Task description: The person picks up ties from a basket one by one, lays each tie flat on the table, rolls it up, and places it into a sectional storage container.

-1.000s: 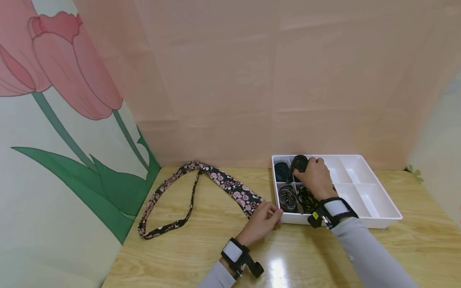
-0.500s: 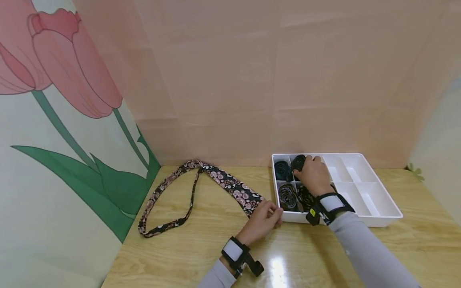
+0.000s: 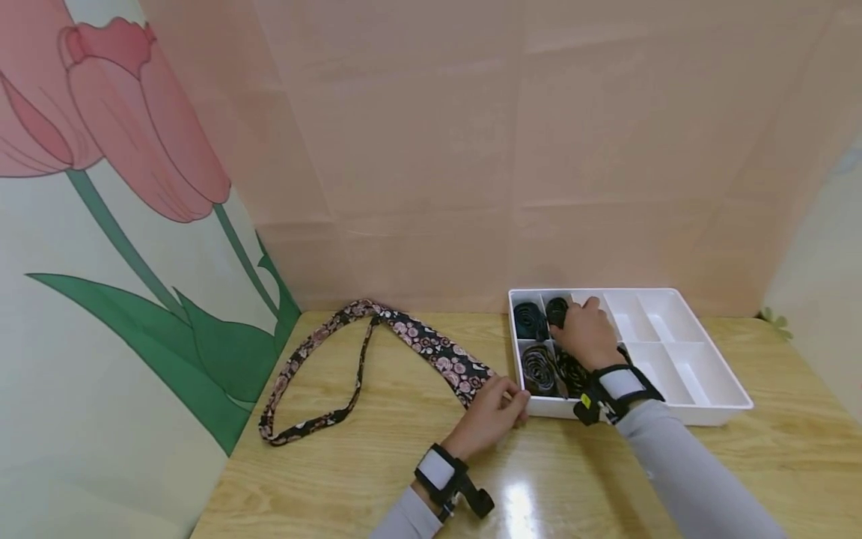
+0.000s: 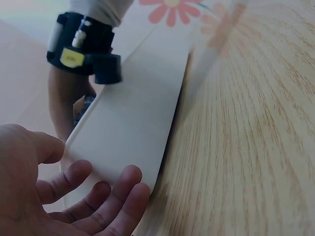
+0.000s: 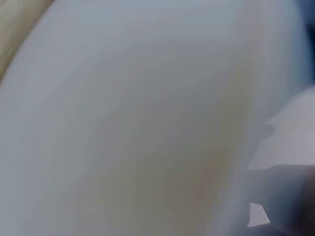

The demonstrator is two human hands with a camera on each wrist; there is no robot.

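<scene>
My right hand (image 3: 584, 333) is over the back row of a white divided tray (image 3: 717, 374). Its fingers and thumb hold a dark rolled necktie (image 3: 557, 311) low in the second compartment, partly hiding it. My left hand (image 3: 488, 415) rests at the tray's front left corner; in the left wrist view its loosely bent fingers (image 4: 129, 177) lie against the outer wall. Beside that hand, a floral necktie (image 3: 438, 352) lies looped on the table, its wide end partly under the hand. The right wrist view is mostly blurred white.
A teal rolled necktie (image 3: 529, 320) fills the back left compartment. In front of it sits a brown patterned rolled necktie (image 3: 539, 368), with another dark roll (image 3: 571, 372) partly behind my right wrist. A pinkish backdrop (image 3: 404, 165) stands behind the wooden table (image 3: 323, 486).
The rolled necktie in my right hand has gone down into its compartment, and less of it shows. The left hand and the floral necktie stay where they were.
</scene>
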